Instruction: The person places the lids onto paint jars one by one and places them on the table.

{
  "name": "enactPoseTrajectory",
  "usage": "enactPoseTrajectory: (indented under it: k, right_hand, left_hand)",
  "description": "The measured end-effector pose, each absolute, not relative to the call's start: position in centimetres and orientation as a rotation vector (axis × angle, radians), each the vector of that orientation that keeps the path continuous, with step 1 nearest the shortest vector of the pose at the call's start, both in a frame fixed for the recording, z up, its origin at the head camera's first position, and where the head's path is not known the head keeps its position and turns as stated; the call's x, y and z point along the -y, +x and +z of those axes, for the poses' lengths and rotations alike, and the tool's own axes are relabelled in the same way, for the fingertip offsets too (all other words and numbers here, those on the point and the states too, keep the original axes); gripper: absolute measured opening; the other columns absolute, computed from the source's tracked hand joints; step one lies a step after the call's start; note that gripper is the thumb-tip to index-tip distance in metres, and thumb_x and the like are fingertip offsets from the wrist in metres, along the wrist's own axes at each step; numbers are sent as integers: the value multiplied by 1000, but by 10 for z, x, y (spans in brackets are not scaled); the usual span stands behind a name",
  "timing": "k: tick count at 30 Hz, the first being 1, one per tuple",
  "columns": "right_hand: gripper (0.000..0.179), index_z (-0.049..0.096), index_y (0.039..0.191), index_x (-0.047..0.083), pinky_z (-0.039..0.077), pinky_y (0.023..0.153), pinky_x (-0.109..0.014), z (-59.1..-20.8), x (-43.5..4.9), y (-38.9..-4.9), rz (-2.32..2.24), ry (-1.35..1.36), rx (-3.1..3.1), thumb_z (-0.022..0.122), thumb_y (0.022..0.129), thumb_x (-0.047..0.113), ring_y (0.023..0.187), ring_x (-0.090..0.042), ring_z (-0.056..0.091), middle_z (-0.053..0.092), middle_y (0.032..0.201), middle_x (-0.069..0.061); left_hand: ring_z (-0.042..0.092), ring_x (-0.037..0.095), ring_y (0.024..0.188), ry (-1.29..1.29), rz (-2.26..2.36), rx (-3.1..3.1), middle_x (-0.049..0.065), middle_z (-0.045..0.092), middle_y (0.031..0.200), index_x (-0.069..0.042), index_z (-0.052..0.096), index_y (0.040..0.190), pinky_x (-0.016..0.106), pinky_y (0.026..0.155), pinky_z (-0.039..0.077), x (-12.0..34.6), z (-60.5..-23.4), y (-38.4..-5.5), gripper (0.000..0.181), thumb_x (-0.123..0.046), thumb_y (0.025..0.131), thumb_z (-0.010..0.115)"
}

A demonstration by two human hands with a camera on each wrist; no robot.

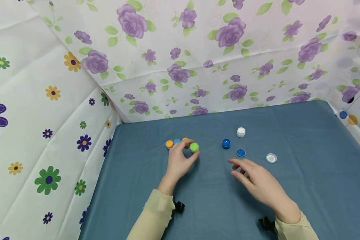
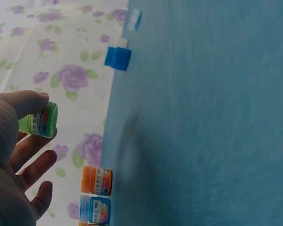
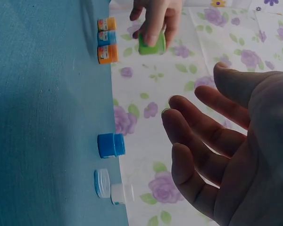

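Observation:
My left hand (image 1: 179,162) pinches a small green paint jar (image 1: 194,147) between thumb and fingers. In the left wrist view the green jar (image 2: 39,121) shows a printed label and is held above the table. Beside that hand stand two orange jars (image 1: 169,144) with a blue-lidded jar (image 1: 177,141) between them. My right hand (image 1: 259,183) hovers over the table with loosely bent fingers and nothing in them. Nearest to it lies a blue-lined lid (image 1: 241,153). Behind are an uncapped blue jar (image 1: 226,144) and a white jar (image 1: 241,132).
A white lid (image 1: 271,158) lies on the blue-covered table (image 1: 315,180) to the right. Floral sheets hang along the table's back (image 1: 180,73) and left side (image 1: 48,116). Black straps (image 1: 179,207) show at the wrists.

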State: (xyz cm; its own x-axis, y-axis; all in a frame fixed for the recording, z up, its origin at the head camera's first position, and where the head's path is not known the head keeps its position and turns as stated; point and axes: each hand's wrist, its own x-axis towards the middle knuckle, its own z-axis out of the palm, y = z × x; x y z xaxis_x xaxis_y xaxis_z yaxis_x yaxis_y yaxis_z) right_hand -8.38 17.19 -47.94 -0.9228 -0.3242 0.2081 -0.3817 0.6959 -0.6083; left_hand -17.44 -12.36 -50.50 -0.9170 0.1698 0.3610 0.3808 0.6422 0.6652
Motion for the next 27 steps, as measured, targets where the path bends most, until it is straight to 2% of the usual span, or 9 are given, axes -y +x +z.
enactPoseTrajectory:
  k: [4, 7, 12, 19, 27]
  right_hand:
    - [33, 69, 141, 26, 57, 77, -36, -480, -173, -84, 1038, 588, 2824, 65, 110, 34, 95, -6, 64, 71, 125, 6]
    - [30, 72, 138, 25, 59, 80, -37, -481, -173, -84, 1031, 595, 2835, 67, 109, 31, 98, -7, 66, 71, 128, 6]
    - [29, 73, 137, 25, 59, 81, -38, -483, -173, -84, 1005, 613, 2863, 69, 108, 28, 100, -8, 67, 71, 129, 8]
    - [29, 74, 136, 22, 59, 82, -37, -486, -172, -82, 1010, 654, 2888, 68, 109, 30, 100, -8, 67, 72, 126, 5]
    - [28, 75, 134, 21, 59, 83, -36, -486, -170, -82, 1011, 672, 2889, 68, 108, 29, 99, -7, 67, 72, 125, 6]
  left_hand:
    - [65, 28, 110, -427, -1025, 2668, 5, 73, 120, -15, 73, 131, 52, 95, 47, 123, -506, -190, 41, -28, 94, 87]
    - [66, 27, 113, -409, -945, 2712, 5, 73, 121, -16, 74, 128, 52, 99, 46, 123, -506, -201, 39, -31, 95, 87]
    - [67, 24, 113, -388, -844, 2784, 3, 74, 123, -16, 74, 127, 51, 107, 44, 121, -505, -214, 39, -33, 94, 87]
    - [68, 24, 108, -359, -775, 2855, 4, 74, 122, -15, 73, 128, 51, 110, 44, 116, -508, -223, 40, -31, 95, 87]
    - [65, 25, 121, -392, -615, 2907, 3, 73, 124, -16, 72, 130, 53, 113, 42, 112, -516, -232, 41, -32, 95, 86]
